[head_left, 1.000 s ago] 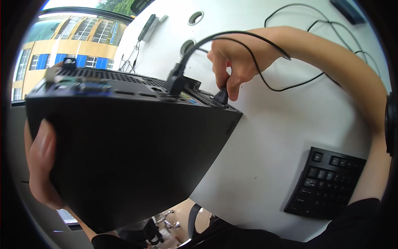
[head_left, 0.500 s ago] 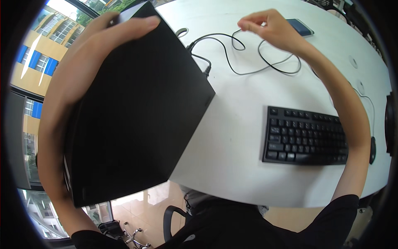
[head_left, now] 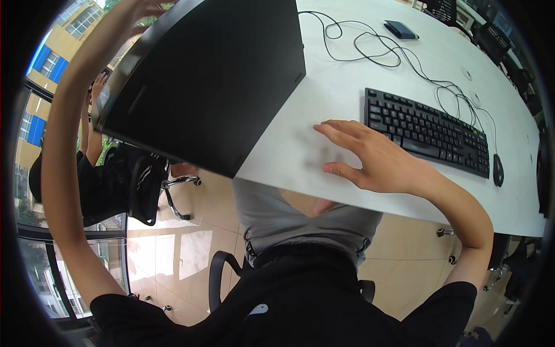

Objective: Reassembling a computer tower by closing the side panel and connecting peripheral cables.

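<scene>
A black computer case [head_left: 214,87] stands at the left end of the white table [head_left: 289,144], one broad side filling much of the upper left. My left hand [head_left: 139,14] is at the case's far left edge, partly cut off by the picture's rim. Its visible fingers are stretched and apart; I cannot tell whether they touch the case. My right hand [head_left: 370,153] is open, palm down over the table's near part, thumb apart from the fingers. Just beyond it lies a black keyboard [head_left: 428,133], partly covered by the hand.
Thin black cables [head_left: 376,49] lie looped beyond the keyboard. A dark blue flat item [head_left: 402,30] rests at the back, and a black mouse [head_left: 498,170] on the right. Another person [head_left: 107,179] sits at the left by the windows. A chair armrest [head_left: 222,272] is near me.
My right hand has come down from above the cables to beside the keyboard and opened. My left hand has slid off the case's upper side to its far left edge. The view has shifted.
</scene>
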Demonstrator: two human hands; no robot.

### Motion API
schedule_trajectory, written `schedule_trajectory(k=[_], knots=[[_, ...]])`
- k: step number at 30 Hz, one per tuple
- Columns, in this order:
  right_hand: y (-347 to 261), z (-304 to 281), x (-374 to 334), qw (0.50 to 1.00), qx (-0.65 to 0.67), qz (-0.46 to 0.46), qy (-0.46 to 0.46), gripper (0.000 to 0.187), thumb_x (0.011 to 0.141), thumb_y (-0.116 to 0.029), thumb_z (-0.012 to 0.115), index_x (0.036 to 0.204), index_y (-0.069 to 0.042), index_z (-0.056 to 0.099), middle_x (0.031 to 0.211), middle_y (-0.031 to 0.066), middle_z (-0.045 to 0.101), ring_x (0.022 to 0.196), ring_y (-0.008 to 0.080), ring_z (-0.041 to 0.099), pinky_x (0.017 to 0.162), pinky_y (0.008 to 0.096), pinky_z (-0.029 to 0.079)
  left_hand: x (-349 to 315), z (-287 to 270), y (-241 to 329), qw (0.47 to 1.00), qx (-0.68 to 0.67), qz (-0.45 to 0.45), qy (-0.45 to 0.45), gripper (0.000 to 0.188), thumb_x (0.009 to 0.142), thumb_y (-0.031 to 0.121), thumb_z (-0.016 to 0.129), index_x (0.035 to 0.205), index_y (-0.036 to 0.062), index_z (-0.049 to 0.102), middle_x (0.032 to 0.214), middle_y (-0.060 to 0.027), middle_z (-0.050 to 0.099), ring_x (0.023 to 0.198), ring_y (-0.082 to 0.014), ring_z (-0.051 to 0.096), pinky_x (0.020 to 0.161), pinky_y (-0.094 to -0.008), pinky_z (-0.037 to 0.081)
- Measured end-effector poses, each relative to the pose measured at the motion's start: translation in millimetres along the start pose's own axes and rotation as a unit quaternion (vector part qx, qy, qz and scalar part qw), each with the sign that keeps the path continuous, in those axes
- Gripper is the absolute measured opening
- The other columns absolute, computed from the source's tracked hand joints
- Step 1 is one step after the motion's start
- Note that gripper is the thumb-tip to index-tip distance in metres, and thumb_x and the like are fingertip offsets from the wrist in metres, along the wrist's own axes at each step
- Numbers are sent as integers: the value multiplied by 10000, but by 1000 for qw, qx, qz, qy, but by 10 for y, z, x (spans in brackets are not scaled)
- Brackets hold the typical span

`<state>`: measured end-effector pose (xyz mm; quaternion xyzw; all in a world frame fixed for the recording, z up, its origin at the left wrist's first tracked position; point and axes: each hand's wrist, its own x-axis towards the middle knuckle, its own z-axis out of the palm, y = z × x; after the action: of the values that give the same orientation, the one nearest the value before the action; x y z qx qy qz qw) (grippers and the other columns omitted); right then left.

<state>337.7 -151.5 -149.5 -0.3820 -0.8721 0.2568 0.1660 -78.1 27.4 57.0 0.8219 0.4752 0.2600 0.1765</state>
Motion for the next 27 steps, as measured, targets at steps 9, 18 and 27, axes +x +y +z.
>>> schedule_trajectory(k=[9, 18, 27], knots=[[-208, 585, 233, 994, 32, -16, 103, 903, 1062, -422, 690, 1587, 187, 279, 1616, 418, 395, 1527, 524, 400, 1273, 493, 361, -1711, 732, -849, 781, -571, -165, 194, 757, 1120, 626, 398, 1461, -26, 571, 1424, -198, 655, 1351, -303, 580, 1199, -489, 390], [-644, 1206, 919, 980, 117, 37, 158, 1245, 977, -634, 731, 1641, 191, 76, 1698, 475, 106, 1610, 550, 227, 1318, 495, 271, -2096, 1996, -1408, 737, -661, -99, 101, 855, 1103, 695, 378, 1546, -26, 498, 1554, -190, 559, 1474, -341, 487, 1257, -520, 320], [-661, 1468, 1103, 972, 99, 33, 210, 1381, 908, -678, 782, 1666, 135, -37, 1687, 506, -17, 1593, 615, 177, 1299, 511, 299, -2005, 2362, -1064, 745, -639, -72, 175, 639, 1200, 513, 272, 1668, 83, 336, 1670, -141, 428, 1553, -299, 397, 1317, -499, 266]])
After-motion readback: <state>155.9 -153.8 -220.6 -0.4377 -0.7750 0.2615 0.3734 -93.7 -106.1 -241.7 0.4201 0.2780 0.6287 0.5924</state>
